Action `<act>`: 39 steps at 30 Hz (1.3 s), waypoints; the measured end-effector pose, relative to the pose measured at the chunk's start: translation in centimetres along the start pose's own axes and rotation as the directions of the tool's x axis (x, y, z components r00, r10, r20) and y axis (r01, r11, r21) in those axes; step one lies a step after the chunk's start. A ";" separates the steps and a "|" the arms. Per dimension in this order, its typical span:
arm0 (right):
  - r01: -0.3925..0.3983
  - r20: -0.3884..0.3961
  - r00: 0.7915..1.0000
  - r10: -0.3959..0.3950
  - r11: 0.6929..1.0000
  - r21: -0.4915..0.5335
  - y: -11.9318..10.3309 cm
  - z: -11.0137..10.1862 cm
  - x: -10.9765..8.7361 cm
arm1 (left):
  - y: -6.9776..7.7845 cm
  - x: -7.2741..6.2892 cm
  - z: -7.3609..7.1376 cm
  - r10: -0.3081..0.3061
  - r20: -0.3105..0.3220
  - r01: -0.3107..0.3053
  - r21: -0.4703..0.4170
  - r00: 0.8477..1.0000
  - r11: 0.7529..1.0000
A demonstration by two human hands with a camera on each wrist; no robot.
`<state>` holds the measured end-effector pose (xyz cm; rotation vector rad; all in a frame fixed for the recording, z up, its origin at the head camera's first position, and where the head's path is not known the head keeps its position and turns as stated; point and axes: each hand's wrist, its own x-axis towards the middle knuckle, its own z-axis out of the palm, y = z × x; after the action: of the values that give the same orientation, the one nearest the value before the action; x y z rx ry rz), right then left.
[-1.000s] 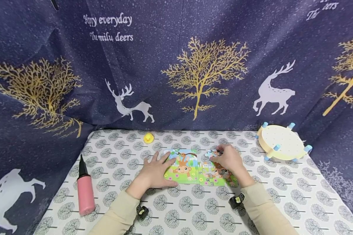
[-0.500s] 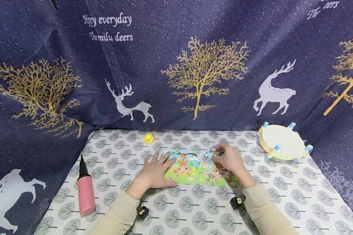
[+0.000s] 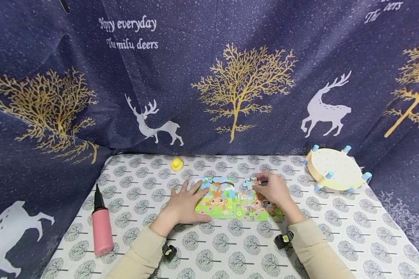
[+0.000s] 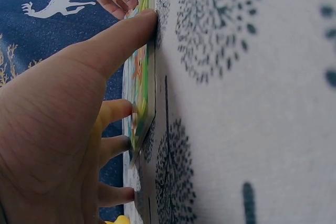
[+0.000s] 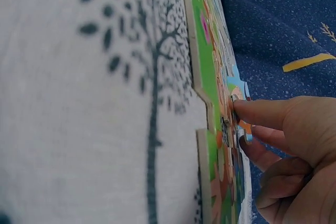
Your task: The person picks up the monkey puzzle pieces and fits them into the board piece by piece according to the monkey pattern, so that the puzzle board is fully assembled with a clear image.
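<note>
My left hand [image 3: 185, 205] lies with spread fingers on the left edge of a picture board [image 3: 214, 211] showing a hanging monkey. In the left wrist view its thumb [image 4: 128, 38] touches the board's near edge. Right of that board, joined jigsaw pieces [image 3: 244, 211] form the lower part of a similar picture. Above them my right hand [image 3: 274, 190] pinches a blue and orange jigsaw piece [image 3: 248, 183] between thumb and fingers. The right wrist view shows this piece [image 5: 237, 85] beside the joined pieces [image 5: 202, 61], partly hidden by the fingers; whether it touches them I cannot tell.
A yellow rubber duck [image 3: 176, 164] sits behind the left hand. The pink hand pump [image 3: 102, 232] with a black nozzle lies far left. At back right is a round cream stand [image 3: 333, 168] with blue-tipped legs. A dark curtain [image 3: 209, 116] hangs behind the table.
My right hand has shifted slightly to the right, with the piece still pinched. The left hand stays in place on the picture board.
</note>
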<state>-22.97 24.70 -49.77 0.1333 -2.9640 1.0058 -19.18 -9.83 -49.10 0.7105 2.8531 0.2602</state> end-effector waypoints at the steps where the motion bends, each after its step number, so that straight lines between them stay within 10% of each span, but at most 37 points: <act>1: 0.002 0.000 1.000 -0.002 1.000 -0.002 0.0 0.0 0.0 | 0.0 0.0 0.0 0.000 0.000 0.000 0.001 1.000 1.000; 39: 0.063 0.033 0.997 -0.066 0.994 0.091 1.0 -1.4 -0.4 | -0.2 0.4 0.2 -0.013 -0.003 0.013 -0.011 1.000 1.000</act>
<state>-22.68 26.32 -49.29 0.2487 -2.9259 1.1417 -19.53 -9.77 -49.35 0.6902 2.8559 0.2745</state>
